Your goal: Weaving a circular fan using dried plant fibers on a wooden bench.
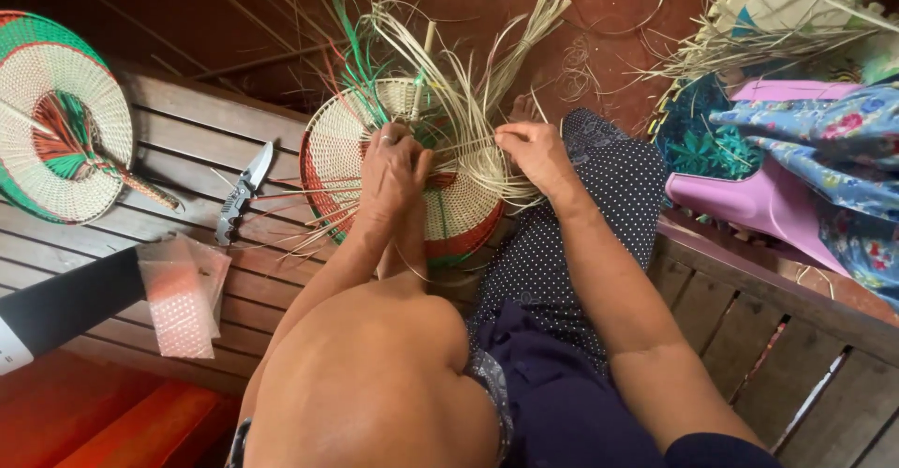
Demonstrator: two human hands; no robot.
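Observation:
A half-woven round fan (343, 154) of cream, red and green strips rests against my raised knee. Loose straw strips (449, 65) fan up and outward from its middle. My left hand (391, 170), with a ring on one finger, presses on the fan's centre and pinches strips there. My right hand (534, 152) grips a bundle of cream strips at the fan's right side, pulled across towards the left hand.
A finished woven fan (58, 117) with a handle lies at the left on the slatted wooden bench (187, 140). A folding knife (240, 196) lies open beside the work. A small plastic bag (183, 297) lies nearer me. Pink plastic and floral cloth (805, 168) sit at the right.

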